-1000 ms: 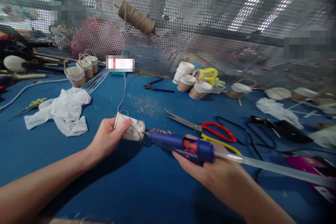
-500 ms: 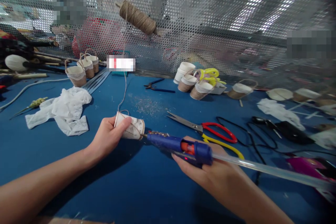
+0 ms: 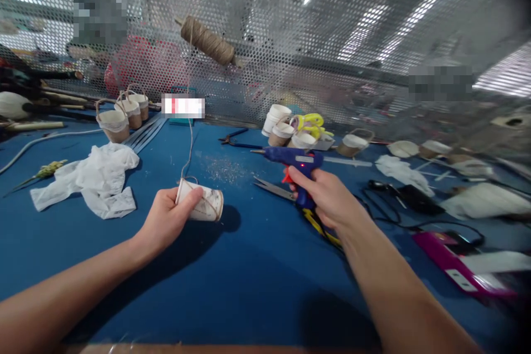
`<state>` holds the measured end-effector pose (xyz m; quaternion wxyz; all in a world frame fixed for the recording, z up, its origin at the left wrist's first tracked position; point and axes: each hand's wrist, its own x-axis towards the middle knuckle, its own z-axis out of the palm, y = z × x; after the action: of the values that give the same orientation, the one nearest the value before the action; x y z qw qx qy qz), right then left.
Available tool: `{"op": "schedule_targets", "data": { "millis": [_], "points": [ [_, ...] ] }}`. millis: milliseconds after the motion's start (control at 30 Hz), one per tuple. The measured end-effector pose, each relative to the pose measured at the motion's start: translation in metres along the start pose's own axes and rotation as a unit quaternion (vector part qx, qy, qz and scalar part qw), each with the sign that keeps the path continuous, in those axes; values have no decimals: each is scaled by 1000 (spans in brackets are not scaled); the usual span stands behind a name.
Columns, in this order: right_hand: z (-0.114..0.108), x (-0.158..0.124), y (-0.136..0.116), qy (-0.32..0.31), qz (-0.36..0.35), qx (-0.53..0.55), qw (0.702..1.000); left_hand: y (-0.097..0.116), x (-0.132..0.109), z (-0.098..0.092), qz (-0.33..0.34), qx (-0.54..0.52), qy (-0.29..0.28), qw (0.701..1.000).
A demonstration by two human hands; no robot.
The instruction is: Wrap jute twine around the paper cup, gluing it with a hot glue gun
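My left hand [image 3: 176, 210] is closed on a white paper cup [image 3: 207, 206] tipped on its side, its bottom end facing right. A strand of twine [image 3: 190, 149] runs from the cup up to the twine spool [image 3: 207, 41] on the mesh, and some twine lies across the cup's wall. My right hand [image 3: 327, 191] grips a blue hot glue gun [image 3: 290, 157] with a red trigger and a small red light. Its nozzle points left, apart from the cup, and a clear glue stick [image 3: 346, 162] sticks out behind. Scissors [image 3: 276, 189] lie partly hidden under that hand.
Twine-wrapped cups with handles [image 3: 114, 126] stand at the back left, and more cups [image 3: 281, 134] sit at the back centre. White lace [image 3: 93, 180] lies left. Pliers [image 3: 234, 138], a black cable [image 3: 381, 210] and a magenta box [image 3: 452, 263] are on the blue table [image 3: 232, 293].
My right hand has drawn the glue gun away from the cup, up and to the right, and turned it upright. The left hand keeps its hold on the cup. The view has shifted slightly right.
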<state>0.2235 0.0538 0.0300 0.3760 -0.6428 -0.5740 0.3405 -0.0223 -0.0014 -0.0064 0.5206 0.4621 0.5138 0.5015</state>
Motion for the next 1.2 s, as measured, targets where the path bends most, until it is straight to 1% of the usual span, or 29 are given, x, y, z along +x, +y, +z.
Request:
{"op": "schedule_targets", "data": {
  "millis": [100,200,300,400,500,567,633,700,767,800,867,933,1033,1100,1133,1200],
  "points": [
    [4,29,10,26,25,-67,997,2,0,0,6,7,4,1000],
    [10,54,17,23,61,-144,987,2,1,0,9,3,-3,1000],
    [13,70,22,19,75,-208,975,1,2,-1,18,10,-6,1000],
    [14,75,23,20,66,-249,966,-1,2,-2,31,21,-8,999],
    [20,63,11,-2,28,-248,968,-2,0,-1,41,27,-23,999],
    [30,44,-3,-53,-15,-226,973,-3,-3,0,49,36,-51,997],
    [44,21,-20,-154,-58,-187,968,-4,-7,0,75,64,-96,990],
    [60,0,-35,-278,-83,-139,947,-7,-11,0,124,114,-143,975],
    [74,-16,-44,-373,-95,-87,919,-9,-15,0,182,171,-176,952],
    [79,-21,-46,-416,-88,-35,904,-9,-16,0,214,195,-185,939],
    [85,-25,-46,-467,-52,68,880,-9,-17,0,277,228,-193,913],
    [86,-26,-45,-479,-16,154,864,-6,-18,0,322,243,-198,893],
    [83,-29,-44,-468,-10,234,852,-3,-19,1,318,237,-215,892],
    [81,-33,-46,-459,-9,263,849,-3,-19,1,286,225,-225,904],
    [80,-35,-46,-449,-7,276,850,-3,-18,2,258,215,-227,914],
    [78,-38,-47,-406,-9,295,865,-3,-17,3,176,171,-223,944]
  ]
}}
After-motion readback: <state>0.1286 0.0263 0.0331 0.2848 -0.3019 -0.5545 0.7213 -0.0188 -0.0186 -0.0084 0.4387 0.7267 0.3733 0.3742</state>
